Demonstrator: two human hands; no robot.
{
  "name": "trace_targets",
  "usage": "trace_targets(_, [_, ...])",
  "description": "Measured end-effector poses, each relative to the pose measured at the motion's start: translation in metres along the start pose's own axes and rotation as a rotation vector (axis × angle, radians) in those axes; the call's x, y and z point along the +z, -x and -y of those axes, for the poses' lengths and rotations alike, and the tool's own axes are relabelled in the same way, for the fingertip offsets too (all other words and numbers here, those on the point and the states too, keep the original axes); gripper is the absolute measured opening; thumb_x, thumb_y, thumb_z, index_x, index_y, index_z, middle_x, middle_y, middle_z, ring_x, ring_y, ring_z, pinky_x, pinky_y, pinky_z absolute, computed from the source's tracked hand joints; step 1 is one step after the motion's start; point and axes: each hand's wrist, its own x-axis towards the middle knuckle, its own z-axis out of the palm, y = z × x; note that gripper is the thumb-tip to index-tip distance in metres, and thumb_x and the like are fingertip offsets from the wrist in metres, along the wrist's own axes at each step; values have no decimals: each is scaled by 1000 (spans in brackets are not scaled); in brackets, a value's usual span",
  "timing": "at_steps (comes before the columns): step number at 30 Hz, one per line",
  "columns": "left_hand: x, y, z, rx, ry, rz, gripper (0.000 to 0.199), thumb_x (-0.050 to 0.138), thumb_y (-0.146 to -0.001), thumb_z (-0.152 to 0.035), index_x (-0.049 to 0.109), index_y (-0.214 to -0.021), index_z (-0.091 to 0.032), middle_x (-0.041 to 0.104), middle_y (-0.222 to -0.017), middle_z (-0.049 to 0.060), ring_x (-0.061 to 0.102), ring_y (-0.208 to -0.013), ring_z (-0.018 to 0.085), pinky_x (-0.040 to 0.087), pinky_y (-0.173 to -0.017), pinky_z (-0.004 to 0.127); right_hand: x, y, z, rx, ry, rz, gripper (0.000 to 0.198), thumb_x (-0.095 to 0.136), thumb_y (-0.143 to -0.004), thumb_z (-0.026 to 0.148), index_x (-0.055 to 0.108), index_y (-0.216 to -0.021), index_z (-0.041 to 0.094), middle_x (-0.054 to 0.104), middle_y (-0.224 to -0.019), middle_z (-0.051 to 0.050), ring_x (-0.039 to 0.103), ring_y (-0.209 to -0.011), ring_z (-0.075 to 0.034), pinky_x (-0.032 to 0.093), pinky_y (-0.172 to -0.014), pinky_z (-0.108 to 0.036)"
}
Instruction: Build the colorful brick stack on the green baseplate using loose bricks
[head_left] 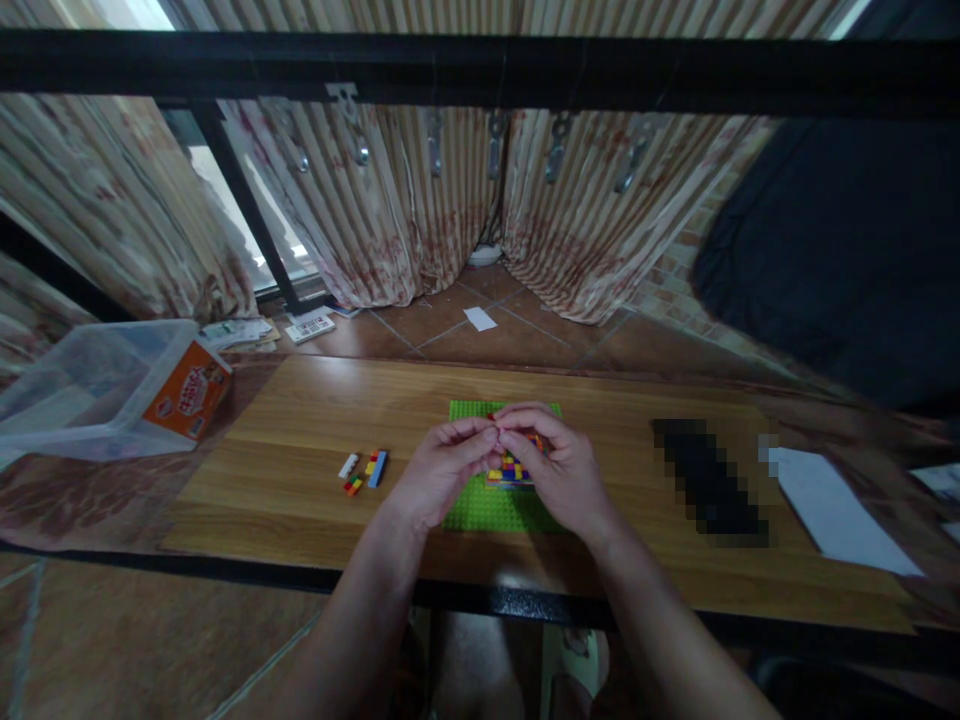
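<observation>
A green studded baseplate [469,515] lies on the wooden board, and a block of toy bricks [511,470] in several colours stands on it, partly covered by my hands. Over that block my left hand [454,460] and my right hand [559,455] meet, thumbs and fingertips pinched together. A bit of red shows at the fingertips, but what they hold is too small and hidden to name. Left of the plate lie loose bricks: a white brick [349,465], a blue brick [378,469] beside yellow and red ones, and a small red and green group [352,485].
The wooden board [285,430] rests on a dark-framed table. At its left stands a clear plastic box [97,400] with an orange label. A blurred dark object [709,480] and a white sheet [840,510] are at the right. A black bar [480,70] crosses above.
</observation>
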Motion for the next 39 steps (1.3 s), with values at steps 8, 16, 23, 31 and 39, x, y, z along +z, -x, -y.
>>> trace_targets(8, [1,2,-3,39,7,-83,20,84,-66,-25,76,-81,-16,71,-80,2,62,-72,9,50,-73,23,-20,-4,-20,256,-203,-414,11,76,-73,29,74,-83,24,71,-72,2,65,-66,-14,53,-67,-30])
trace_targets(16, [-3,-2,2,45,-55,-145,19,84,-65,-22,76,-81,-16,73,-83,3,63,-74,9,49,-75,23,-40,-6,-47,391,-108,-457,17,78,-65,32,76,-78,22,74,-73,-2,67,-68,-19,55,-70,-37])
trace_targets(23, [-4,-3,1,37,-94,-183,22,86,-61,-24,77,-79,-16,73,-80,2,62,-70,8,49,-71,22,-32,-5,-55,340,9,-359,11,74,-71,33,77,-77,24,78,-81,-3,71,-81,-22,55,-81,-40])
trace_targets(31, [-4,-3,0,31,-104,-218,22,86,-58,-24,77,-76,-15,72,-77,2,60,-68,9,48,-72,24,-24,-6,-67,329,-13,-260,18,74,-73,31,78,-89,24,79,-90,-4,73,-87,-22,56,-85,-40])
trace_targets(39, [-7,-4,3,50,-173,-208,17,83,-64,-24,77,-79,-16,72,-79,3,59,-69,10,48,-74,26,-27,-7,-74,327,4,-190,21,73,-75,32,78,-94,25,79,-92,-4,73,-88,-21,56,-86,-39])
